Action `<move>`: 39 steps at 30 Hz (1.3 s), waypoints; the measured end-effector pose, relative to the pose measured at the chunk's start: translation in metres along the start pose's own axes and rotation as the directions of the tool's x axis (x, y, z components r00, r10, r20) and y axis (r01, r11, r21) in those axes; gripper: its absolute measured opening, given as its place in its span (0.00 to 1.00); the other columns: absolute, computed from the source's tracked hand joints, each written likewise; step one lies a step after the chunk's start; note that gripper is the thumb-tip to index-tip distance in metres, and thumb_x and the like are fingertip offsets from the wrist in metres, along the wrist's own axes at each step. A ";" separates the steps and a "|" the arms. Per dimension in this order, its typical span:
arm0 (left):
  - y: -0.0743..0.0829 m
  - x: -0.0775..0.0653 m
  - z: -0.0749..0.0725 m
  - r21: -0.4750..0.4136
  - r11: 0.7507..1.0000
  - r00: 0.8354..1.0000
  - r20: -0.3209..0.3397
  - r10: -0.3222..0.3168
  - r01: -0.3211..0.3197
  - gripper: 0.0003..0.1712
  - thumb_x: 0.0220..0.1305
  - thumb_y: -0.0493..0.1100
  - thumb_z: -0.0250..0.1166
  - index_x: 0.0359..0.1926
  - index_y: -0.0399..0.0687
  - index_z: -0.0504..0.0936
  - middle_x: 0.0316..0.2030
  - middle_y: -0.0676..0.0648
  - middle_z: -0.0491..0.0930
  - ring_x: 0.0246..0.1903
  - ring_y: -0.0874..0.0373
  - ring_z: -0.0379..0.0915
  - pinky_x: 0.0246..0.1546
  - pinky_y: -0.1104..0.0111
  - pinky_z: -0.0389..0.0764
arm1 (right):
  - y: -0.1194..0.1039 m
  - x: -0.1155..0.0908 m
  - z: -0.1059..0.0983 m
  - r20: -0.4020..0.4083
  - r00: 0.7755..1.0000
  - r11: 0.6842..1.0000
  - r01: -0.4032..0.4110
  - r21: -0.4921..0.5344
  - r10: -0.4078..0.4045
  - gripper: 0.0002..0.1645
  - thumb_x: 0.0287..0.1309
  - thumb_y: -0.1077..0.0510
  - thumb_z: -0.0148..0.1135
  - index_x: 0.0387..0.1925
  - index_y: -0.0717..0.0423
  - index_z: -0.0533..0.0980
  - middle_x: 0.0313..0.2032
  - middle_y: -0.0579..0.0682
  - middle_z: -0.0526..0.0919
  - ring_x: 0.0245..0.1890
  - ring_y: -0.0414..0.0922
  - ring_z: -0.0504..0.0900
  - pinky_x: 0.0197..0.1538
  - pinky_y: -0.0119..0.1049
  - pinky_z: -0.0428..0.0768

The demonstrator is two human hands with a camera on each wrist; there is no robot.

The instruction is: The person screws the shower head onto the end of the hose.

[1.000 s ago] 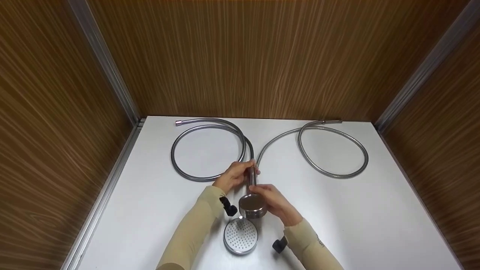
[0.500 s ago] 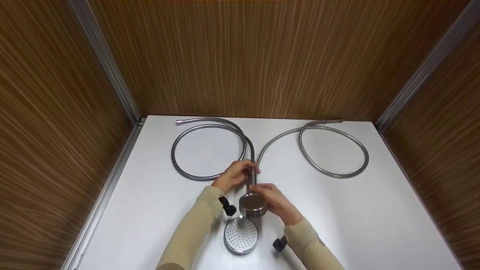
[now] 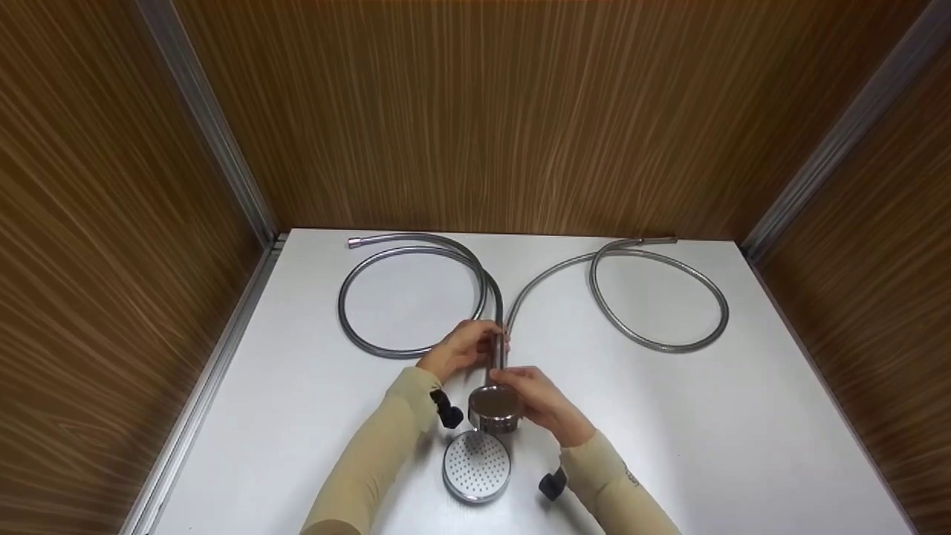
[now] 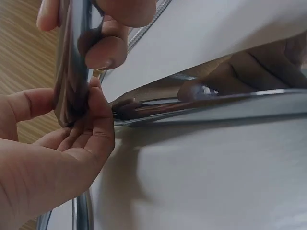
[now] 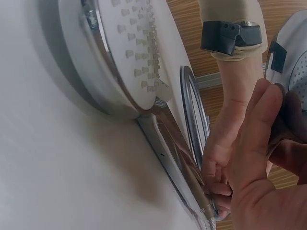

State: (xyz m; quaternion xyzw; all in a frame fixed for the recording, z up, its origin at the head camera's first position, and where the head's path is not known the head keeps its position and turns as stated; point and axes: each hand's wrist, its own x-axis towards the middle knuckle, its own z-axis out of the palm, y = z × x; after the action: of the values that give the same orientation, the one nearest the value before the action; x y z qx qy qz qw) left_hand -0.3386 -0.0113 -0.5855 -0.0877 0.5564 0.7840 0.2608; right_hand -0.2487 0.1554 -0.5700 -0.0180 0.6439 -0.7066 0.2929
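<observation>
Both hands are on a chrome shower head (image 3: 493, 407), its back up and its handle pointing away from me. My right hand (image 3: 541, 399) grips the handle just above the head. Farther along, my left hand (image 3: 462, 348) pinches the handle's end (image 4: 72, 108), where the left metal hose (image 3: 499, 297) meets it. Fingers hide that joint. A second shower head (image 3: 477, 467) lies on the table with its white nozzle plate up. In the right wrist view its handle (image 5: 177, 165) runs to the braided hose (image 5: 211, 223) at its end; the held head (image 5: 300, 79) shows its nozzles.
The left hose lies coiled, with a loose chrome end (image 3: 355, 243) near the back. The right braided hose (image 3: 672, 347) loops at the back right. Wood-grain panels (image 3: 505, 119) with metal corner strips (image 3: 215, 126) enclose the white table (image 3: 706, 431) on three sides.
The held shower head and both hands have shifted slightly left. My left hand has come a little nearer to me. The second shower head and the coils stay in place.
</observation>
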 end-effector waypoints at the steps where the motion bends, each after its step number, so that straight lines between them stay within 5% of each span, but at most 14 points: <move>1: 0.001 -0.001 0.000 0.008 1.000 1.000 -0.003 -0.003 0.003 0.07 0.65 0.33 0.59 0.38 0.34 0.82 0.26 0.48 0.85 0.28 0.57 0.83 0.36 0.67 0.84 | 0.000 0.000 0.001 -0.003 1.000 1.000 0.000 -0.008 0.000 0.12 0.72 0.56 0.60 0.40 0.61 0.83 0.27 0.43 0.85 0.32 0.39 0.85 0.40 0.32 0.83; 23: 0.004 -0.010 -0.008 0.198 0.980 1.000 0.005 -0.025 0.024 0.05 0.68 0.33 0.59 0.34 0.38 0.80 0.29 0.47 0.84 0.29 0.57 0.81 0.30 0.68 0.82 | 0.010 0.009 0.005 0.024 0.997 0.995 -0.073 -0.062 0.075 0.10 0.72 0.56 0.62 0.32 0.54 0.78 0.20 0.40 0.75 0.20 0.34 0.71 0.26 0.27 0.70; 39: 0.004 -0.016 -0.013 0.220 0.975 0.999 0.006 -0.043 0.040 0.08 0.75 0.32 0.56 0.36 0.42 0.76 0.28 0.49 0.78 0.30 0.58 0.79 0.33 0.70 0.82 | 0.009 0.008 0.009 0.065 0.993 0.992 -0.094 -0.080 0.099 0.10 0.72 0.57 0.62 0.34 0.58 0.81 0.24 0.43 0.81 0.23 0.35 0.78 0.29 0.28 0.75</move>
State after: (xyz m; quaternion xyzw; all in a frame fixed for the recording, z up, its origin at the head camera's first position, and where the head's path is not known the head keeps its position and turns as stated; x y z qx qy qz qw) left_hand -0.3287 -0.0295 -0.5805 -0.0659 0.6364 0.7125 0.2880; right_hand -0.2480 0.1442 -0.5797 -0.0226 0.6602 -0.6653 0.3479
